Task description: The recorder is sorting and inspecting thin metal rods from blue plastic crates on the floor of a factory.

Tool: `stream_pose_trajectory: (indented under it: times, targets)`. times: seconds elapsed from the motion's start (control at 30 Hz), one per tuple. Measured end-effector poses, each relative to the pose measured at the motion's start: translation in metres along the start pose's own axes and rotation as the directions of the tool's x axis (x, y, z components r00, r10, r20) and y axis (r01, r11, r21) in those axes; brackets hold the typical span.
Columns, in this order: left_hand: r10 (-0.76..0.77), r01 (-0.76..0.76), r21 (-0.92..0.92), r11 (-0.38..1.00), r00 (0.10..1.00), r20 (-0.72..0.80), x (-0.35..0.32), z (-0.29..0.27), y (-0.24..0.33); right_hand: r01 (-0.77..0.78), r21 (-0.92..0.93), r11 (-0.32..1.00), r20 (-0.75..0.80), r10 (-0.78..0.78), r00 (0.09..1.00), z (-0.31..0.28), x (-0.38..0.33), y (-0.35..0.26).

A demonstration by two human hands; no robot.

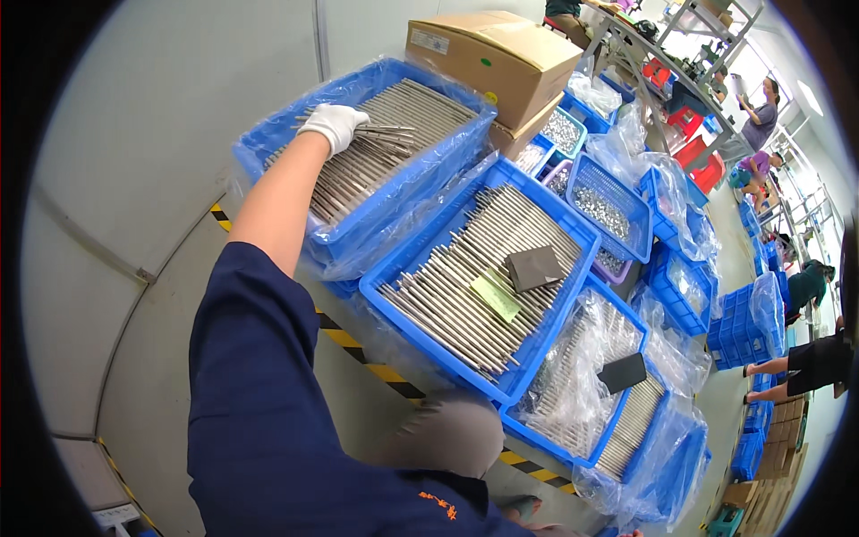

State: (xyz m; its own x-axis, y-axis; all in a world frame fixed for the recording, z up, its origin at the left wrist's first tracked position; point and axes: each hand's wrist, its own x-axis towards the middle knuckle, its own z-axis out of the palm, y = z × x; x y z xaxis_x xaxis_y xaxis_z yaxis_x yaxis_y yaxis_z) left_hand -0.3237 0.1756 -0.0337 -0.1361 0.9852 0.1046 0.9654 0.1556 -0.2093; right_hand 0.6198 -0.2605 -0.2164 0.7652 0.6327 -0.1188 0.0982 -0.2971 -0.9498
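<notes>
Metal rods, a loose bundle of them, jut from both sides of a worker's closed left hand, gloved in white, on a workshop floor crowded with blue bins. The fingers are wrapped around the bundle just above a plastic-lined blue bin, where more rods lie side by side beneath the hand. I cannot tell what the right hand is doing from this view.

Just right of the gloved hand, a closed cardboard carton sits on another box. Nearer the worker's body, below and to the right of the hand, a second blue bin holds further rows of rods, with a dark gray flat block and a yellow-green paper slip resting on top. Farther along the same line, crumpled clear plastic film and a black flat pad lie over a third rod-filled bin.

Well to the hand's right, past the carton, a blue basket holds small metal parts. Yellow-and-black floor tape runs below the bins, while across the room a co-worker stands near red stools.
</notes>
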Motion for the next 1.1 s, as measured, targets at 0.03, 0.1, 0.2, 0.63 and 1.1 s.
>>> stream_pose_trajectory:
  times: [0.03,0.1,0.2,0.63,1.1]
  targets:
    - [0.048,-0.049,-0.055,0.997,0.999,-0.021,0.005,0.005,-0.003,0.028,-0.052,0.998,0.022,-0.027,0.999,-0.012,-0.001,0.006]
    - [0.158,-0.159,-0.098,0.982,0.987,-0.021,0.015,0.009,-0.006,0.081,-0.152,0.985,0.078,-0.070,0.995,-0.031,-0.004,0.018]
    - [0.239,-0.235,-0.057,0.970,0.967,0.087,0.018,-0.006,0.011,0.104,-0.235,0.967,0.106,-0.081,0.991,-0.043,-0.005,0.020]
    - [0.222,-0.140,-0.344,0.928,0.952,0.211,-0.006,-0.010,0.010,0.122,-0.471,0.874,0.105,-0.082,0.991,0.048,-0.069,-0.067]
    - [0.185,-0.176,-0.404,0.898,0.983,-0.017,0.030,0.014,0.018,0.117,-0.432,0.894,0.148,-0.057,0.987,0.084,-0.116,-0.118]
